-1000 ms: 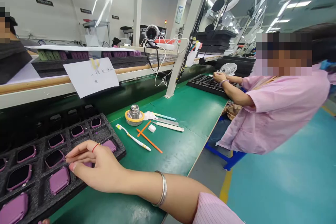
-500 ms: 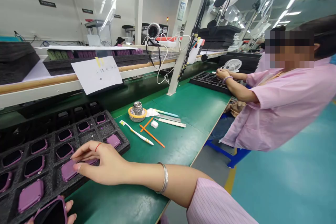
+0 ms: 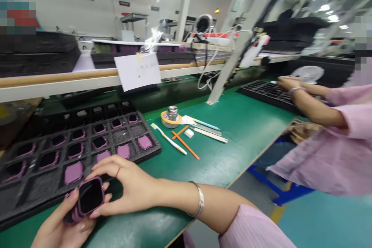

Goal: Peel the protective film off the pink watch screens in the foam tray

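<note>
Green bench (image 3: 162, 166), foam tray (image 3: 43, 181) at left. Our left hand (image 3: 65, 215) clasps stacked purple watch cases (image 3: 76, 214), near side of the tray; our right hand (image 3: 135, 184) pinches the front case (image 3: 91, 197) by its edges. Slack fingertips could drop one; cases rubbing could scratch.

The bottom edge is cutting off the left hand (image 3: 62, 229) near the wrist. The top watch case (image 3: 91, 195) is partly hiding the stacked cases (image 3: 76, 214) beneath. The left edge is cropping the foam tray (image 3: 40, 186). Blur is smearing marks (image 3: 147, 66) on the paper sheet (image 3: 136, 79).
</note>
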`<state>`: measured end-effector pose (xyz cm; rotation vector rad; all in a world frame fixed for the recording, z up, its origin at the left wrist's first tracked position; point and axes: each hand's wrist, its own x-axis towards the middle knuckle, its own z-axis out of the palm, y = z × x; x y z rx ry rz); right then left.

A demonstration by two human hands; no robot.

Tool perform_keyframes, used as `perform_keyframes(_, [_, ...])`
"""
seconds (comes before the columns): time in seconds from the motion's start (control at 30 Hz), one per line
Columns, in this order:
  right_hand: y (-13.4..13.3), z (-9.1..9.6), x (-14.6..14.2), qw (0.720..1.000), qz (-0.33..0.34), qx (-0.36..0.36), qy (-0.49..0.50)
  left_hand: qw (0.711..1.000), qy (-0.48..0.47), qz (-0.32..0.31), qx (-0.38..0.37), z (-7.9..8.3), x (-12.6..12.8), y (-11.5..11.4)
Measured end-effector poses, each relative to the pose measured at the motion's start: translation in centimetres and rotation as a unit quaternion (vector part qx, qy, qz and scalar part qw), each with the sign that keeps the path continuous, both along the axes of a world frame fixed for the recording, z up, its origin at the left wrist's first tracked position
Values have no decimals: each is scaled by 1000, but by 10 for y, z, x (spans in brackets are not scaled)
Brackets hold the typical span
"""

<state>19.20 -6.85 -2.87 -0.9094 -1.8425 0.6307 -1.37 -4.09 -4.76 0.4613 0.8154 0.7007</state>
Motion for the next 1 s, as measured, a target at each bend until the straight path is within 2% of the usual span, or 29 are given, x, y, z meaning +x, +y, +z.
perform_keyframes(0.07, [-7, 7, 1, 1000, 1, 7, 28, 1000, -22, 9, 3, 14, 12, -9])
perform_keyframes(0.13, [-12, 12, 2, 999, -2, 16, 40, 998, -51, -21, 0, 25, 22, -13])
perform_keyframes(0.27, [-17, 17, 3, 999, -17, 16, 38, 988, -133, -76, 22, 33, 28, -9])
perform_keyframes(0.47, [-18, 11, -1, 999, -35, -1, 23, 974, -189, -115, 39, 25, 25, -4])
perform_keyframes(0.73, [-20, 7, -2, 999, -38, -9, 14, 960, -214, -171, 52, 17, 22, 0])
perform_keyframes(1.0, [-23, 9, -2, 999, -23, 29, -14, 953, -195, -222, 66, 10, 18, 3])
